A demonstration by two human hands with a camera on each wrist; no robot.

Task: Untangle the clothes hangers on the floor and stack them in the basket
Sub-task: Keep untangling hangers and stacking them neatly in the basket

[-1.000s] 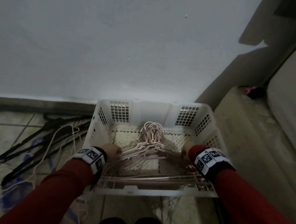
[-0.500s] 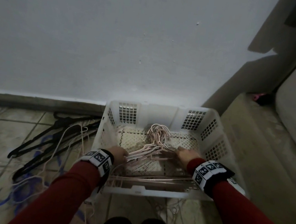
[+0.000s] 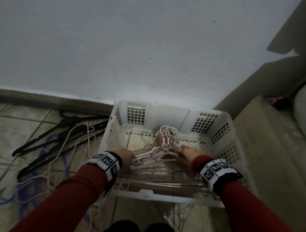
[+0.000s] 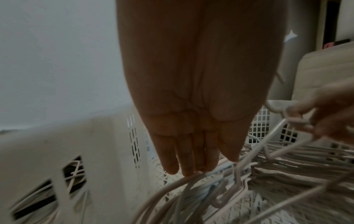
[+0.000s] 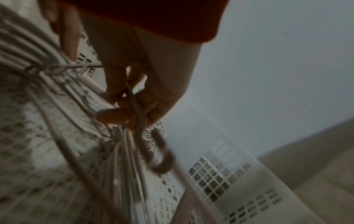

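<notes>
Pink hangers (image 3: 160,155) lay stacked in the white plastic basket (image 3: 161,198), their hooks bunched toward the basket's far wall and their straight bars along its near rim. The basket stood on the tiled floor (image 3: 6,133) against the pale wall (image 3: 118,37). To the left of the basket a tangle of black hangers (image 3: 52,141) remained on the tiles, with a white hanger (image 3: 83,133) and blue hangers (image 3: 21,194) mixed through it, the nearest ends just beside the basket's left wall. To the right of the basket stood a beige padded piece of furniture (image 3: 275,155).

Both hands were inside the basket, red sleeves and marker wristbands above its near rim. The left hand (image 3: 126,155) reached down near the basket's left wall; in the left wrist view its fingers (image 4: 191,157) were straight and pressed together, their tips touching the shoulder wire of a hanger on the stack. The right hand (image 3: 186,152) was nearer the basket's middle; in the right wrist view its thumb and curled fingers (image 5: 114,115) pinched the neck of one pink hanger just below its hook (image 5: 162,157), with the other hooks bunched beneath.
</notes>
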